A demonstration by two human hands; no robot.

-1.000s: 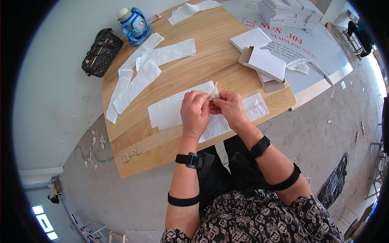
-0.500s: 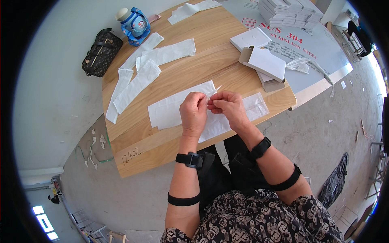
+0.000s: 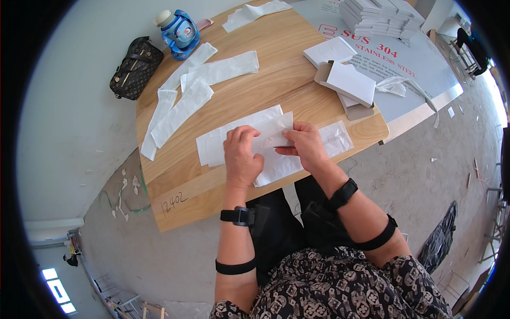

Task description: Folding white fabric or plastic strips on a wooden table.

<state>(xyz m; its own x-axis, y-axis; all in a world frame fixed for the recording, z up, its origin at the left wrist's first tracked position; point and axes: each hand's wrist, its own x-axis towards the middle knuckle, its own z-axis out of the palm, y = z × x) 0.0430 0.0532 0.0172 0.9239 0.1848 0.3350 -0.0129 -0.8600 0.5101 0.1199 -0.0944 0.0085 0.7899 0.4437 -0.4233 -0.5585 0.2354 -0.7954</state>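
Between your hands: thin white piece (image 3: 275, 125), right end pinched in your right hand (image 3: 300, 142). Left hand (image 3: 243, 157) at its other end, fingers curled, thumb spread apart; contact unclear. White strips (image 3: 213, 149) lie beneath on the bench (image 3: 287, 56). Black handwriting (image 3: 174, 202) near-left; white boxes (image 3: 350, 84) far-right; red-and-black print (image 3: 374, 51) on the grey sheet (image 3: 397, 112) beyond.

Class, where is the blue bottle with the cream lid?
The bottle is at the head view's upper left, just right of the dark patterned handbag, beyond flat white strips.
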